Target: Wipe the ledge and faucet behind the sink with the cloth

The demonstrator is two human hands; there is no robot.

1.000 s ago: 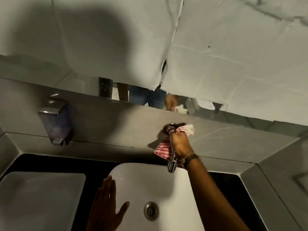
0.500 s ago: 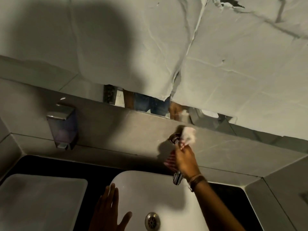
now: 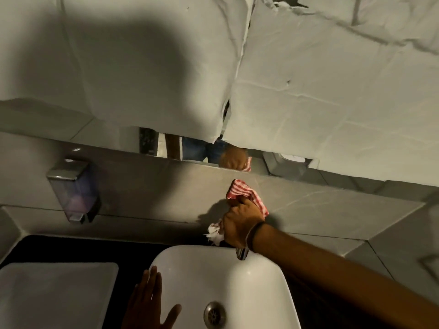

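Grey tiled wall (image 3: 142, 186) ahead of me, dim light, and crumpled white paper (image 3: 308, 103) covering most of the mirror (image 3: 202, 150) above it. Only a thin strip of glass shows under the torn edge, and in it I catch a reflection of my hand and a bit of striped cloth. My head's shadow falls wide across the paper on the left.

Down below, the ledge (image 3: 332, 217) runs along the back of the white sink (image 3: 261, 281), which sits on a dark counter (image 3: 71, 248). A soap dispenser (image 3: 74, 188) hangs on the wall, well off to the left.

My right hand (image 3: 241, 225) is up over the faucet (image 3: 241, 253), fingers clenched around the red-and-white cloth (image 3: 244, 193). The cloth bunches out above my knuckles against the tile and a frayed white end pokes out on the left of my fist. Of the faucet I see only the chrome spout tip, peeking out under my wrist over the sink's back rim; the rest is buried under hand and cloth. A dark band sits on that wrist.

My left hand (image 3: 148, 305) lies flat and open, fingers spread, on the sink's left rim, holding nothing. The drain (image 3: 214, 314) sits just to its right.
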